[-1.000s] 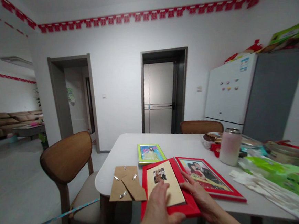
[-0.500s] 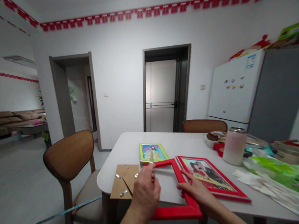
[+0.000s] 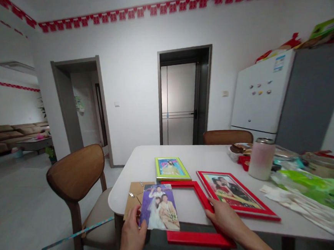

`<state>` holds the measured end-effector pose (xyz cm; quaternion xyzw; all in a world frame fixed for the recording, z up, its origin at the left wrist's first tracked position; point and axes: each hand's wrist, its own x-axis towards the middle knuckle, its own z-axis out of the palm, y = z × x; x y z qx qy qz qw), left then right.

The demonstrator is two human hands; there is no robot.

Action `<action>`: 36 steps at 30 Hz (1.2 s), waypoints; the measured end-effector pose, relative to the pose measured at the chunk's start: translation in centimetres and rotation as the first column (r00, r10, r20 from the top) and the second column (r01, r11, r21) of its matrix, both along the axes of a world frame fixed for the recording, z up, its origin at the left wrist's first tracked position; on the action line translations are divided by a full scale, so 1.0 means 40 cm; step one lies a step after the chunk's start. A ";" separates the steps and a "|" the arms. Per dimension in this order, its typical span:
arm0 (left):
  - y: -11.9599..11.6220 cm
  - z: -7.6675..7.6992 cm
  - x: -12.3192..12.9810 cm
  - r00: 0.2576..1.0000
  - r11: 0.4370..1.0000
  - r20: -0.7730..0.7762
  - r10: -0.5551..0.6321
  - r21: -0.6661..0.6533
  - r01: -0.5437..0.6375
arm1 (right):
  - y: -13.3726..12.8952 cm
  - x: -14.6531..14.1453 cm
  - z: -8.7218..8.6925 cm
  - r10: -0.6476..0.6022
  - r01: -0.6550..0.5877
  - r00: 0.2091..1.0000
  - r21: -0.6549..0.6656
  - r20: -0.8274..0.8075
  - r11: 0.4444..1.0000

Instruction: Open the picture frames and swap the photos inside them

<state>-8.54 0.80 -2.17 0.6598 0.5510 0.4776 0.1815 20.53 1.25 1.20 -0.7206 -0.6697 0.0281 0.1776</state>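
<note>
My left hand [image 3: 133, 226] is closed on the left edge of a photo [image 3: 159, 208] with a purple background, its picture side facing up. The photo covers part of a brown backing board [image 3: 129, 199] with metal clips and the left side of an empty red picture frame [image 3: 201, 195]. My right hand [image 3: 224, 215] grips that frame's right side, its fingertips partly hidden. The frame juts over the table's near edge. Just right of it lies a second red picture frame with a photo [image 3: 233, 193]. Behind is a yellow-green picture frame [image 3: 172, 167].
The white table [image 3: 146, 153] carries a pink-and-white tumbler [image 3: 261, 160], white cloth gloves [image 3: 301, 210] and a green plastic bag [image 3: 313, 190] on the right. A wooden chair [image 3: 78, 178] stands at the left, another chair [image 3: 228, 136] behind the table.
My left hand has moved left, and the photo now shows face up in it, over the frame and board. My right hand and the frame have shifted slightly right.
</note>
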 end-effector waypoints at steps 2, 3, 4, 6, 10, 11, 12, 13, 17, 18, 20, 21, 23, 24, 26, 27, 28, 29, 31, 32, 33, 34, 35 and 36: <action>-0.017 0.021 0.000 0.989 0.999 -0.149 -0.015 0.034 0.021 | -0.001 -0.005 0.002 0.015 -0.014 0.999 -0.015 0.042 1.000; -0.024 0.028 0.002 0.976 0.998 -0.218 -0.021 0.049 0.032 | -0.002 -0.006 0.002 0.019 -0.018 0.998 -0.022 0.059 1.000; -0.030 0.034 0.004 0.960 0.997 -0.277 -0.029 0.061 0.047 | -0.002 -0.008 0.002 0.021 -0.019 0.997 -0.027 0.075 0.999; -0.038 0.038 0.015 0.925 0.992 -0.373 -0.070 0.068 0.103 | -0.002 -0.011 0.001 0.022 -0.018 0.994 -0.038 0.110 0.999; -0.039 0.040 0.057 0.824 0.970 -0.520 -0.226 -0.038 0.241 | -0.008 -0.018 0.002 0.004 0.004 0.984 -0.049 0.176 0.999; -0.036 0.042 0.070 0.792 0.960 -0.550 -0.266 -0.074 0.271 | -0.010 -0.020 0.003 -0.001 0.011 0.982 -0.051 0.189 0.999; -0.033 0.046 0.082 0.763 0.950 -0.572 -0.300 -0.104 0.295 | -0.012 -0.021 0.004 -0.005 0.016 0.980 -0.051 0.199 0.999; -0.030 0.050 0.093 0.741 0.942 -0.589 -0.324 -0.126 0.312 | -0.014 -0.023 0.005 -0.005 0.016 0.979 -0.051 0.206 0.999; -0.016 0.059 0.119 0.710 0.942 -0.627 -0.320 -0.134 0.307 | -0.022 -0.032 0.003 0.001 0.007 0.980 -0.039 0.199 0.999; -0.013 0.058 0.119 0.710 0.945 -0.633 -0.308 -0.120 0.303 | -0.024 -0.034 0.002 -0.002 0.008 0.982 -0.033 0.190 0.999; -0.006 0.058 0.110 0.727 0.949 -0.625 -0.285 -0.074 0.308 | -0.029 -0.037 0.000 -0.008 0.010 0.986 -0.012 0.166 1.000; -0.002 0.060 0.101 0.750 0.948 -0.601 -0.275 -0.039 0.317 | -0.031 -0.039 0.000 -0.009 0.008 0.988 0.011 0.152 1.000; 0.006 0.073 0.080 0.843 0.950 -0.479 -0.245 0.057 0.308 | -0.035 -0.048 0.003 0.012 -0.021 0.995 0.089 0.098 0.996; 0.010 0.084 0.071 0.901 0.955 -0.372 -0.223 0.103 0.279 | -0.038 -0.056 0.006 0.043 -0.048 0.998 0.136 0.044 0.989; 0.013 0.113 0.063 0.984 0.974 -0.067 -0.168 0.145 0.176 | -0.044 -0.083 0.014 0.143 -0.113 0.979 0.197 -0.147 0.974; 0.013 0.127 0.067 0.983 0.983 0.114 -0.146 0.128 0.131 | -0.047 -0.102 0.018 0.199 -0.147 0.939 0.194 -0.282 0.970; 0.010 0.140 0.079 0.944 0.989 0.301 -0.134 0.097 0.110 | -0.049 -0.123 0.020 0.234 -0.176 0.870 0.171 -0.435 0.970; 0.006 0.150 0.097 0.869 0.991 0.478 -0.132 0.067 0.114 | -0.050 -0.146 0.022 0.234 -0.196 0.770 0.129 -0.593 0.972; -0.006 0.156 0.148 0.650 0.983 0.746 -0.148 0.040 0.178 | -0.047 -0.188 0.025 0.161 -0.214 0.502 0.058 -0.850 0.975; -0.012 0.152 0.177 0.544 0.975 0.823 -0.162 0.047 0.218 | -0.044 -0.202 0.026 0.124 -0.198 0.364 0.053 -0.923 0.979; -0.017 0.145 0.203 0.471 0.962 0.864 -0.177 0.052 0.267 | -0.039 -0.209 0.027 0.105 -0.161 0.247 0.066 -0.963 0.985; -0.020 0.134 0.225 0.431 0.950 0.882 -0.192 0.056 0.308 | -0.033 -0.208 0.030 0.110 -0.112 0.163 0.092 -0.980 0.989; -0.021 0.122 0.241 0.423 0.940 0.883 -0.204 0.057 0.336 | -0.026 -0.199 0.034 0.126 -0.062 0.121 0.119 -0.985 0.991; -0.021 0.110 0.249 0.444 0.934 0.871 -0.211 0.046 0.354 | -0.018 -0.182 0.039 0.130 -0.022 0.117 0.128 -0.985 0.992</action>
